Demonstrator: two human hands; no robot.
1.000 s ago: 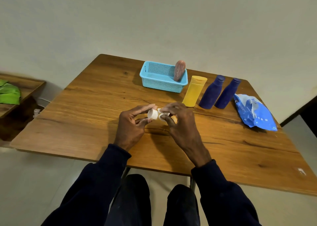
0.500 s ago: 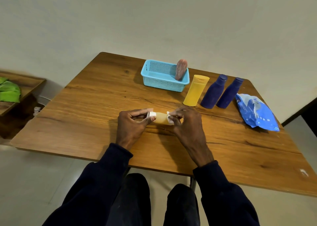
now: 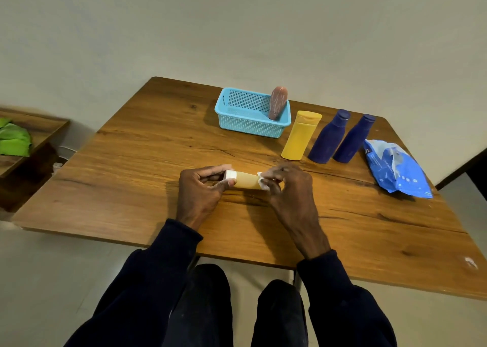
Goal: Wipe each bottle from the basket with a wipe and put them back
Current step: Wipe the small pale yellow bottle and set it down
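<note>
Tan-yellow small bottle (image 3: 246, 181) with white cap (image 3: 231, 174) held horizontal just above the wooden table (image 3: 137, 162), cap end toward the left; left hand (image 3: 201, 192) closed on the cap end, thumb and fingers pinching it; right hand (image 3: 288, 185) closed around the other end with a white wipe (image 3: 263, 181) pressed against the bottle body. Blue mesh basket (image 3: 250, 121) at the far side of the table; one pinkish-brown bottle (image 3: 277, 103) leans inside at its right end. Just right of the basket, standing on the table: yellow bottle (image 3: 300, 135), then two dark blue bottles (image 3: 328, 138) (image 3: 353, 139) side by side; blue wipes pack (image 3: 395, 170) lies at the right edge.
</note>
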